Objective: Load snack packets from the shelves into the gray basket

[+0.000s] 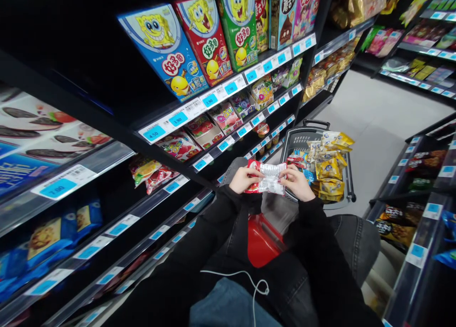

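Note:
Both of my hands hold a small red and white snack packet (272, 178) above my lap, its printed white side facing up. My left hand (245, 178) pinches the red left end. On the opposite end, my right hand (297, 182) grips the white part with fingers and thumb. Just beyond my right hand stands a dark shopping basket (302, 137), holding several yellow snack bags (327, 168) and some red and blue packets (299, 159). Something red and smooth (265, 241), perhaps a stool seat, shows between my legs.
Shelves on the left carry cartoon snack boxes (192, 37), small candy packs (226, 118) and blue bags (50, 236), with price tags (210, 100) along the edges. A low rack (420, 241) of snack bags borders my right side. The grey floor (377, 113) runs ahead toward more shelves.

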Demonstrator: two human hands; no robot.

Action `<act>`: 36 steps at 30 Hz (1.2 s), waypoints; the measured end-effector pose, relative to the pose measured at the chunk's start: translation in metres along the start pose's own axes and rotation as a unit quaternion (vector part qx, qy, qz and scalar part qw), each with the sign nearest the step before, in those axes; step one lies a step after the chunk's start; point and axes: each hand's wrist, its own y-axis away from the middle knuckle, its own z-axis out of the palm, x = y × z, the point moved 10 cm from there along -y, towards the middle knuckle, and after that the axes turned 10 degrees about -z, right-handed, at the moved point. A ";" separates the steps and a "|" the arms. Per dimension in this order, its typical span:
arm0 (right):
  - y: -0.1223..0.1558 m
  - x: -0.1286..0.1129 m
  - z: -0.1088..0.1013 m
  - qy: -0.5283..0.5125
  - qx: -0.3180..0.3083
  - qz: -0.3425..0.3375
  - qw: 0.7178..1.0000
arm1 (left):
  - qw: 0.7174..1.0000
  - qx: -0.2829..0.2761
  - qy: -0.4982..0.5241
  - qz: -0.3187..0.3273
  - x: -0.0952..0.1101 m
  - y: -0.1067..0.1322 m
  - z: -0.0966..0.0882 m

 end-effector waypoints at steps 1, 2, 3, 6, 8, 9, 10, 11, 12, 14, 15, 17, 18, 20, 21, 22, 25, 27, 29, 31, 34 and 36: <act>0.001 0.001 0.003 -0.025 -0.006 0.008 1.000 | 1.000 0.007 -0.001 0.005 0.001 0.002 -0.002; 0.001 0.001 0.004 -0.044 -0.009 0.013 0.999 | 1.000 0.017 0.000 0.009 0.001 0.003 -0.003; 0.002 0.002 0.006 -0.058 -0.011 0.016 0.998 | 1.000 0.029 0.001 0.010 0.002 0.005 -0.005; 0.003 0.006 0.005 -0.075 0.000 0.022 0.997 | 0.998 0.057 0.003 0.008 0.003 0.007 -0.005; 0.003 0.009 0.002 -0.072 0.016 0.025 0.997 | 0.998 0.063 0.003 0.007 0.003 0.006 -0.002; 0.002 0.010 0.001 -0.070 0.020 0.026 0.997 | 0.998 0.065 0.002 0.005 0.003 0.006 -0.001; 0.002 0.011 0.000 -0.068 0.023 0.025 0.997 | 0.998 0.063 -0.001 0.002 0.002 0.005 -0.001; 0.002 0.010 -0.001 -0.066 0.022 0.025 0.997 | 0.998 0.063 -0.004 -0.001 0.002 0.005 -0.002; 0.002 0.009 -0.001 -0.061 0.019 0.023 0.998 | 0.998 0.067 -0.010 0.000 0.003 0.004 -0.006; 0.002 0.004 0.000 -0.041 0.005 0.014 0.999 | 0.996 0.088 -0.026 0.015 0.008 0.005 -0.019; 0.002 0.000 0.002 -0.025 -0.011 0.006 1.000 | 0.995 0.095 -0.033 0.023 0.012 0.005 -0.025; 0.002 -0.011 0.012 0.011 -0.061 -0.020 0.998 | 0.998 0.058 -0.033 0.008 0.014 0.003 -0.029; 0.002 -0.017 0.019 0.029 -0.092 -0.036 0.995 | 0.999 0.003 -0.026 -0.022 0.010 0.000 -0.022; 0.004 -0.028 0.033 0.057 -0.145 -0.066 0.986 | 0.987 -0.134 -0.005 -0.091 -0.002 0.002 0.005; 0.005 -0.033 0.038 0.066 -0.157 -0.079 0.982 | 0.974 -0.193 0.009 -0.115 -0.007 0.006 0.019; 0.004 -0.036 0.039 0.073 -0.155 -0.090 0.981 | 0.963 -0.233 0.025 -0.129 -0.011 0.009 0.032; 0.001 -0.044 0.016 0.151 -0.021 -0.107 0.982 | 0.956 -0.218 0.121 -0.154 -0.024 0.008 0.050; 0.004 -0.049 -0.004 0.236 0.088 -0.103 0.962 | 0.946 -0.127 0.239 -0.178 -0.036 0.003 0.048; 0.008 -0.051 -0.005 0.300 0.117 -0.091 0.942 | 0.913 -0.030 0.365 -0.180 -0.045 0.001 0.042; 0.008 -0.049 0.004 0.331 0.101 -0.077 0.935 | 0.871 0.036 0.464 -0.158 -0.045 0.002 0.039; 0.008 -0.047 0.015 0.324 0.093 -0.064 0.939 | 0.825 0.096 0.546 -0.111 -0.037 0.005 0.033; 0.008 -0.044 0.021 0.294 0.081 -0.058 0.951 | 0.803 0.117 0.577 -0.096 -0.034 0.007 0.030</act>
